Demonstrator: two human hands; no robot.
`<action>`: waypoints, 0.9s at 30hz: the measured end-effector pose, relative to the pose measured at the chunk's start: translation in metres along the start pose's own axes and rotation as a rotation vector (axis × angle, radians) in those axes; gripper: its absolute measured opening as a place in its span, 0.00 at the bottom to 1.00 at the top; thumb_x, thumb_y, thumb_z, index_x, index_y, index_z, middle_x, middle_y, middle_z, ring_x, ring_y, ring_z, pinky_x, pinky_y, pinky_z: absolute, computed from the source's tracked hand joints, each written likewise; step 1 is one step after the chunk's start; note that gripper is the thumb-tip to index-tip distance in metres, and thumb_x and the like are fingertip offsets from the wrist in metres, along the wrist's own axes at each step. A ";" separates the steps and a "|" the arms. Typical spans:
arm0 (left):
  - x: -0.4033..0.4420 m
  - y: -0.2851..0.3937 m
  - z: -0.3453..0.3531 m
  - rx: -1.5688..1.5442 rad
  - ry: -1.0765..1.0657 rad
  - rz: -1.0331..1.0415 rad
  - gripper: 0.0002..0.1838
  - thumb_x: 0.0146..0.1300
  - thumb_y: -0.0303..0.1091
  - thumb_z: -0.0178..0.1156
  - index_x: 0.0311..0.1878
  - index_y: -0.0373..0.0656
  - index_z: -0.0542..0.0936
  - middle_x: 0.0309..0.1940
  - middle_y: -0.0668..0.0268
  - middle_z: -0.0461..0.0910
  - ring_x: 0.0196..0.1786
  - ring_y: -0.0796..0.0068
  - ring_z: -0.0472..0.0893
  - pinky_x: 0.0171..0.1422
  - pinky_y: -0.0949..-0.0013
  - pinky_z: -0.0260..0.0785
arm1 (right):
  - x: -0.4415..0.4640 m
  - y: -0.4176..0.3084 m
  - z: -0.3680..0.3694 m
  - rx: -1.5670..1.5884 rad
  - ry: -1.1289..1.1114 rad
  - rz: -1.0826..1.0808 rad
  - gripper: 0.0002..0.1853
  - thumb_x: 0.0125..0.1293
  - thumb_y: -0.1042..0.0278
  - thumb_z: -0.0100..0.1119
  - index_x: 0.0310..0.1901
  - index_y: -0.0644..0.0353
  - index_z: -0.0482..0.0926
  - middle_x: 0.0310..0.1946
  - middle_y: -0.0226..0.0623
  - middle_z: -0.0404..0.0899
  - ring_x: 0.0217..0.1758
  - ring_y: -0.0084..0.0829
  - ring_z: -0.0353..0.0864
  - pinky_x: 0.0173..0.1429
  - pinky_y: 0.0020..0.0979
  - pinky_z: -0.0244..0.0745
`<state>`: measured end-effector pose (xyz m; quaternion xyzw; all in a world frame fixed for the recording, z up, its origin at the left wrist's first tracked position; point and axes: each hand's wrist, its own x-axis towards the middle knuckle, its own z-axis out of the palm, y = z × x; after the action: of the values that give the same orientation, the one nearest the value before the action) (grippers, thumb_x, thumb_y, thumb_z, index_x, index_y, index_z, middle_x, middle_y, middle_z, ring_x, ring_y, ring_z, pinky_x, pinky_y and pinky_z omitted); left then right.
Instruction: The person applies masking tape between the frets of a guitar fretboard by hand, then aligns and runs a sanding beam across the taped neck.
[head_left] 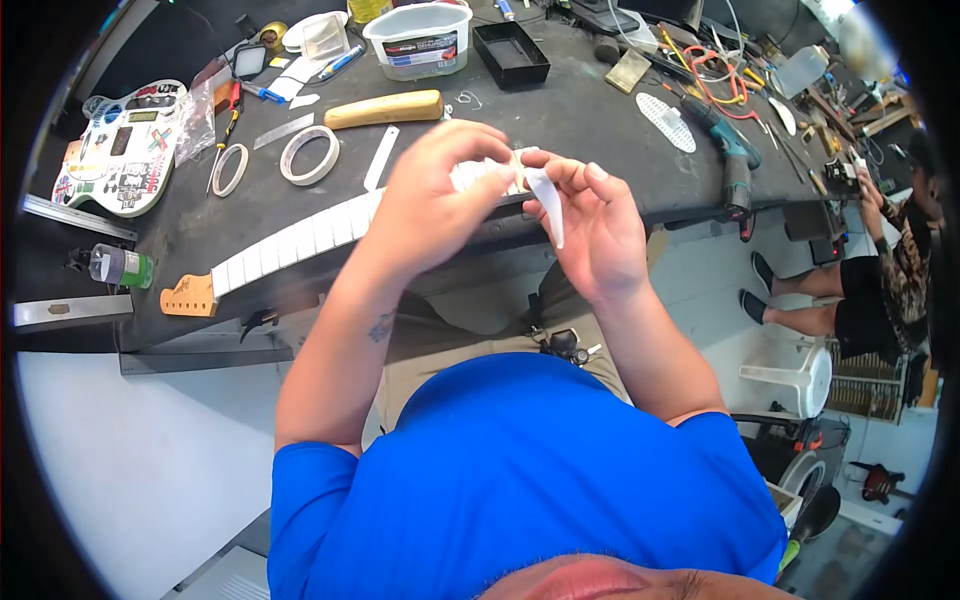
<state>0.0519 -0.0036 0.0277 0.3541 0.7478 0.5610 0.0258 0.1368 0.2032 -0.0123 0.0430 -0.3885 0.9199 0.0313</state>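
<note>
- The left hand (440, 195) sits over the guitar neck (300, 235) near its body end, thumb and forefinger brought together.
- The right hand (608, 240) is just beyond that end, palm showing, fingers half curled and fingertips near the left's (whether either hand truly pinches, I cannot tell).
- A pale strip (546, 205) hangs at those fingertips, before the right palm.
- The neck lies along the worktop's (570, 130) near edge, its fretboard covered in white between the frets; the headstock (188, 297) carries dark script (too small to read).
- Beyond the neck: a large tape roll (287, 160) and a wooden block (384, 109).
- Left of the neck, a white guitar body (125, 150) wears many stickers, their lettering illegible here.
- Right of the neck, a teal drill (735, 165).
- Farthest beyond the neck, a clear tub (418, 65) with a dark printed label (wording blurred), beside a black tray (512, 75).
</note>
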 end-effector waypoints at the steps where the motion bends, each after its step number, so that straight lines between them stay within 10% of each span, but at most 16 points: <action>1: 0.003 0.006 0.007 0.112 -0.018 0.071 0.11 0.75 0.34 0.69 0.53 0.39 0.88 0.62 0.59 0.86 0.64 0.68 0.83 0.66 0.63 0.76 | 0.001 0.000 0.002 -0.018 -0.001 -0.005 0.23 0.86 0.54 0.50 0.58 0.68 0.85 0.68 0.45 0.82 0.67 0.33 0.80 0.70 0.39 0.75; 6: 0.016 -0.002 0.020 -0.088 -0.045 -0.098 0.11 0.74 0.38 0.70 0.46 0.37 0.88 0.65 0.58 0.83 0.67 0.67 0.82 0.71 0.59 0.72 | 0.004 -0.006 -0.006 -0.068 -0.051 -0.012 0.23 0.84 0.56 0.53 0.61 0.72 0.83 0.67 0.43 0.81 0.66 0.33 0.81 0.71 0.39 0.76; 10: 0.043 -0.027 0.011 0.062 -0.104 -0.114 0.11 0.74 0.36 0.68 0.44 0.37 0.89 0.69 0.58 0.83 0.61 0.73 0.83 0.68 0.65 0.73 | 0.019 -0.011 -0.024 -0.945 0.123 -0.448 0.19 0.70 0.73 0.65 0.62 0.62 0.85 0.67 0.41 0.80 0.68 0.39 0.81 0.75 0.41 0.76; 14: 0.068 -0.043 -0.002 -0.044 -0.251 -0.335 0.12 0.74 0.36 0.66 0.45 0.36 0.90 0.70 0.60 0.83 0.59 0.75 0.84 0.66 0.68 0.74 | 0.037 -0.017 -0.047 -1.291 -0.197 -0.511 0.24 0.60 0.81 0.68 0.58 0.49 0.90 0.67 0.38 0.80 0.70 0.45 0.76 0.75 0.42 0.76; 27: 0.068 -0.069 0.002 -0.381 -0.211 -0.481 0.11 0.78 0.35 0.62 0.44 0.37 0.88 0.67 0.58 0.86 0.62 0.73 0.86 0.70 0.65 0.77 | 0.039 -0.012 -0.050 -1.218 -0.265 -0.452 0.30 0.58 0.77 0.81 0.61 0.37 0.93 0.72 0.37 0.76 0.67 0.42 0.74 0.71 0.43 0.78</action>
<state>-0.0327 0.0276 -0.0077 0.2125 0.6849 0.6287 0.3009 0.0960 0.2478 -0.0342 0.2107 -0.8212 0.4935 0.1942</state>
